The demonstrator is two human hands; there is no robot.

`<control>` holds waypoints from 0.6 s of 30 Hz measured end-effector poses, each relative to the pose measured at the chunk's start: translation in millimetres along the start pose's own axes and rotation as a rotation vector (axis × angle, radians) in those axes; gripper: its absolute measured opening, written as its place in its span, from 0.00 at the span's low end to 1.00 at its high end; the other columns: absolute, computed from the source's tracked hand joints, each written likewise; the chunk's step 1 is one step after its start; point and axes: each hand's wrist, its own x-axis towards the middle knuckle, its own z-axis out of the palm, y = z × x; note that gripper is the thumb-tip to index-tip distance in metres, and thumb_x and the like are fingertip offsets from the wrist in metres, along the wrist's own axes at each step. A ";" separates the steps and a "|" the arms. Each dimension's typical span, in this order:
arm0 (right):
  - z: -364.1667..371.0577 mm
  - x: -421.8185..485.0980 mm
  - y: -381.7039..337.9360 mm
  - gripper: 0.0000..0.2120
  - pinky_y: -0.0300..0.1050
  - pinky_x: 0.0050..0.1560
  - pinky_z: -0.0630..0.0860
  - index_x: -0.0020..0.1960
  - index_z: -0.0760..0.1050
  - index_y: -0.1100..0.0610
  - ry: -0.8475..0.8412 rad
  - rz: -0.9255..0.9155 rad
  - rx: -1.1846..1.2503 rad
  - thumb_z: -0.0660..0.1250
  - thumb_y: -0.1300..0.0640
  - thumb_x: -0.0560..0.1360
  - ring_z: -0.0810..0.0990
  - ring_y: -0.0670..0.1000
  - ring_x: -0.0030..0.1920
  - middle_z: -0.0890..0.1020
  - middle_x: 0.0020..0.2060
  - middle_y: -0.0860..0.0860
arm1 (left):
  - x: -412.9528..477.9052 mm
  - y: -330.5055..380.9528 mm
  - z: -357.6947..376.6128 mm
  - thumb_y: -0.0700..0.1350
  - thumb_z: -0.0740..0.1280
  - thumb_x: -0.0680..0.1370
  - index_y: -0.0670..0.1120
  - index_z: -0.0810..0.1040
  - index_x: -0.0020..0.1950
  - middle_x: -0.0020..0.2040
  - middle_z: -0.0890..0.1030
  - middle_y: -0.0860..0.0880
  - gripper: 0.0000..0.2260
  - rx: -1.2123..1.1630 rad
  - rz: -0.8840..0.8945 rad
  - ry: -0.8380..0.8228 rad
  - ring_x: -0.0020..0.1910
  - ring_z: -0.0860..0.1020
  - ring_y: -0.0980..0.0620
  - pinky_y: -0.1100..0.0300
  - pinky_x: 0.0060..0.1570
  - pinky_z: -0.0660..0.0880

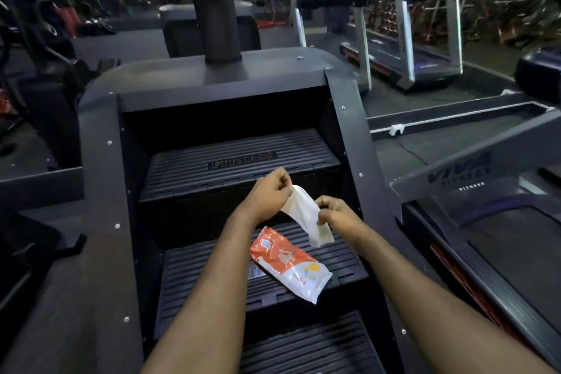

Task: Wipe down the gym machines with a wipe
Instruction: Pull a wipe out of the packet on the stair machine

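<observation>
Both hands are working in the single head view. The left hand [267,194] is pinching the top corner of the white wipe [306,218] between thumb and fingertips. The right hand [337,212] is pinching it lower down with its fingers curled. The sheet is hanging slack between and below them, over the middle step [197,270] of the stair-climber [100,191]. The orange-and-white packet [291,264] is lying on that step, just under the hands and apart from them.

Progress, as judged: the wipe is out of the packet and appears to be getting opened up. It is touching no machine surface, so wiping is not yet under way. The steps, the side panels and the treadmill [425,64] beyond are all awaiting attention.

Limits: the climber's column [218,9] is running out of frame at the top, so its console and handles are not showing. The room behind is dark and blurred. The packet's flap is facing away, so whether it is sealed cannot be told.
</observation>
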 end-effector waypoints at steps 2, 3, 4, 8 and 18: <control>0.3 -1.1 -0.9 0.08 0.43 0.40 0.70 0.39 0.75 0.54 -0.065 0.000 0.013 0.64 0.67 0.68 0.74 0.48 0.37 0.78 0.33 0.46 | -0.5 7.6 -6.6 0.40 0.63 0.80 0.49 0.74 0.49 0.44 0.82 0.42 0.04 0.005 0.032 0.011 0.40 0.76 0.48 0.55 0.41 0.74; 1.3 -0.7 -1.4 0.07 0.41 0.40 0.71 0.41 0.76 0.54 -0.081 -0.016 0.032 0.66 0.66 0.71 0.75 0.46 0.37 0.79 0.34 0.45 | -0.2 11.0 -9.8 0.40 0.63 0.80 0.50 0.74 0.49 0.45 0.82 0.43 0.05 0.005 0.047 0.017 0.41 0.78 0.47 0.54 0.40 0.75; 2.2 -0.8 -0.5 0.05 0.38 0.41 0.71 0.45 0.77 0.55 -0.071 -0.032 0.049 0.68 0.65 0.74 0.77 0.45 0.39 0.81 0.37 0.45 | -0.8 13.8 -11.1 0.41 0.62 0.80 0.51 0.74 0.49 0.45 0.82 0.44 0.05 0.006 0.056 0.018 0.42 0.79 0.46 0.53 0.40 0.76; 10.6 3.6 -17.6 0.18 0.37 0.51 0.78 0.60 0.77 0.54 0.005 -0.164 0.095 0.77 0.54 0.74 0.83 0.45 0.55 0.84 0.55 0.49 | -0.2 25.8 -26.7 0.44 0.64 0.82 0.53 0.75 0.51 0.47 0.82 0.49 0.04 0.026 0.104 0.018 0.46 0.80 0.49 0.53 0.41 0.77; 19.4 10.6 -47.2 0.04 0.43 0.43 0.80 0.46 0.76 0.59 0.007 -0.271 0.172 0.70 0.64 0.78 0.84 0.49 0.40 0.84 0.38 0.50 | -4.4 30.2 -64.4 0.39 0.72 0.78 0.50 0.79 0.57 0.45 0.83 0.48 0.11 0.025 0.124 0.027 0.42 0.82 0.53 0.59 0.43 0.80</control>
